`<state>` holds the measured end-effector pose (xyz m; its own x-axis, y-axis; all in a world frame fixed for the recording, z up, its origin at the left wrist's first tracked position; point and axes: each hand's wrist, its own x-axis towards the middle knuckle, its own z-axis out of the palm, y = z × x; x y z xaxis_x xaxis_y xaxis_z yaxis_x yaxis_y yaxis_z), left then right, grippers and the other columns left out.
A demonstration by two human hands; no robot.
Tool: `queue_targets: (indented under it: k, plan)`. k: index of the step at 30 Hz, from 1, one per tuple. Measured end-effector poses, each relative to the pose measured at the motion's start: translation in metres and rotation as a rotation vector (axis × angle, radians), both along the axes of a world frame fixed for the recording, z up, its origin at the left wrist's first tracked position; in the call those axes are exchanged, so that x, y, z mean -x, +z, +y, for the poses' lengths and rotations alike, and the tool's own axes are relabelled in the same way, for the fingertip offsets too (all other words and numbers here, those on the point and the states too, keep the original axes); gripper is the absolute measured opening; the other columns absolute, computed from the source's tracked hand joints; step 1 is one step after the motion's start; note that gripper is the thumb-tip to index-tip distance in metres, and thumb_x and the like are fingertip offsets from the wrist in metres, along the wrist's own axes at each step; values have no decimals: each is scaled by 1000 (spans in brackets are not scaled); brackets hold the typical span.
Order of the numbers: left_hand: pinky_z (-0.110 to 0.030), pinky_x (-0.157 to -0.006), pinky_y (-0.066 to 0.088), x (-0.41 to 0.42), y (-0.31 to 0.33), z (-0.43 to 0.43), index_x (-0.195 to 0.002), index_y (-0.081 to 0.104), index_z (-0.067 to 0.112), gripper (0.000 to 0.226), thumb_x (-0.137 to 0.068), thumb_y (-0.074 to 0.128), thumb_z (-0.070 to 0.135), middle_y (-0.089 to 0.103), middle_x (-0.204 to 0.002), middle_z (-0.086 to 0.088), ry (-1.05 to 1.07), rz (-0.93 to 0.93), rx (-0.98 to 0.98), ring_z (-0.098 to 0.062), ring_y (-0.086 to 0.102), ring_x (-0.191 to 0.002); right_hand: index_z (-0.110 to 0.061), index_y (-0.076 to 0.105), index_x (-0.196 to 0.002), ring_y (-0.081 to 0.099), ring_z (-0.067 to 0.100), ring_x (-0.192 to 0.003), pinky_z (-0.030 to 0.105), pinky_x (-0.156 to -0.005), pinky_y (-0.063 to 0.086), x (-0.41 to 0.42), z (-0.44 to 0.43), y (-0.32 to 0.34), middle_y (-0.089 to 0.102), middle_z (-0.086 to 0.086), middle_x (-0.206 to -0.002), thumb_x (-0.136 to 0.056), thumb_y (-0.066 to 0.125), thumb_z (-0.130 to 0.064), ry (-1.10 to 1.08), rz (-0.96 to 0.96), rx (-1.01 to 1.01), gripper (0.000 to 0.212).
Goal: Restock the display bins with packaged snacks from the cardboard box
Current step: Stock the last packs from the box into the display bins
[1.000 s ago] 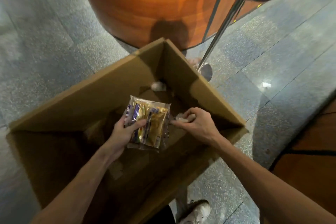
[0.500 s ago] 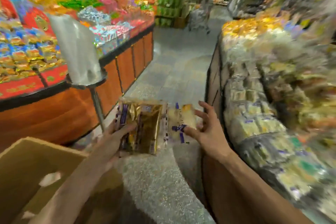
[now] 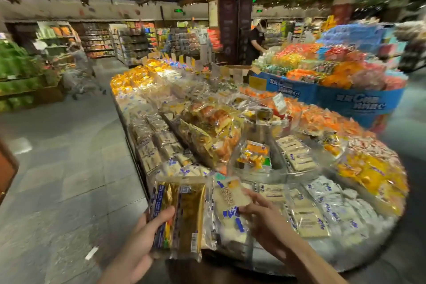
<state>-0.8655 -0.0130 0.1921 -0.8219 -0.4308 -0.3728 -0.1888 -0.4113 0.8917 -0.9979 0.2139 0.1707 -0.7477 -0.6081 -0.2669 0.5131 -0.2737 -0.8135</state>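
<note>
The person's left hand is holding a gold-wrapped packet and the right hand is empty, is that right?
Not quite. The head view shows the right hand is not empty: it pinches a white packet with blue print. The left hand does hold the gold-wrapped packet.

The left hand [image 3: 147,242] and the right hand [image 3: 262,217] are bare, as are both forearms [image 3: 311,260] down to the lower edge of the view. The wrists are slim and the fingers long. Blur hides the nails and any finer detail.
</note>
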Motion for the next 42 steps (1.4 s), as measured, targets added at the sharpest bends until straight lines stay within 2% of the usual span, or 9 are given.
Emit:
queue_targets:
  k: [2, 7, 12, 19, 24, 29, 37, 39, 42]
  plan:
    - [-47, -67, 55, 34, -14, 5, -127, 52, 16, 62, -71, 76, 25, 74, -105, -19, -80, -21, -36, -43, 67, -101, -8, 64, -115, 56, 26, -83, 29, -63, 39, 18, 17, -17, 72, 22, -100, -72, 65, 14, -44, -40, -31, 48]
    - [-64, -91, 51, 108, -66, 11, -133, 48, 22, 80, -64, 86, 29, 71, -116, -17, -201, -98, -62, -42, 64, -110, -10, 62, -113, 55, 17, -51, 20, -35, 36, 53, 44, -54, 68, 20, -82, -78, 58, 17, -143, -169, -109, 45]
    - [-59, -111, 36, 186, -124, 17, -150, 30, 33, 135, -36, 100, 55, 52, -145, -7, -394, -208, -46, -33, 48, -133, -5, 62, -121, 64, 23, -68, 27, -47, 49, 99, 58, -85, 73, 23, -97, -49, 90, -4, -184, -168, -337, 77]
    - [-62, -118, 22, 261, -133, 61, -156, 12, 40, 136, -49, 93, 62, 30, -160, -2, -526, -227, -71, -30, 30, -146, -6, 61, -117, 57, 22, -68, 31, -53, 44, 136, 104, -80, 74, 17, -87, -64, 78, -13, -335, -228, -362, 56]
    - [-46, -120, 19, 298, -121, 114, -150, 30, 20, 100, -66, 81, 41, 33, -156, -3, -554, -207, -89, -24, 36, -138, -4, 59, -117, 62, 13, -53, 23, -43, 48, 182, 148, -77, 72, 10, -75, -86, 67, 1, -254, -162, -424, 32]
    - [-51, -119, 22, 293, -123, 122, -155, 18, 26, 122, -60, 89, 55, 38, -154, -4, -374, -199, -91, -24, 37, -139, -4, 61, -119, 63, 17, -63, 30, -55, 54, 235, 147, -78, 73, 13, -87, -78, 71, -5, -54, -101, -456, 41]
    - [-53, -89, 55, 235, -92, 13, -127, 59, 22, 57, -73, 75, 29, 75, -108, -12, 112, -149, -74, -30, 71, -98, -11, 69, -98, 66, 18, -79, 37, -76, 57, 273, 33, -86, 71, 8, -92, -92, 69, -7, 282, 297, -606, 7]
    - [-49, -72, 61, 220, -89, -8, -117, 65, 20, 44, -74, 72, 25, 76, -103, -13, 177, -130, -104, -26, 75, -81, -7, 70, -99, 63, 7, -72, 21, -64, 53, 271, -8, -102, 69, 1, -85, -91, 72, -14, 322, 491, -708, 11]
    - [-44, -66, 63, 206, -89, -30, -112, 67, 18, 38, -74, 70, 24, 76, -101, -13, 207, -124, -121, -24, 75, -76, -13, 63, -110, 60, 14, -84, 30, -76, 50, 261, -69, -122, 65, 1, -94, -88, 76, -19, 352, 647, -798, 26]
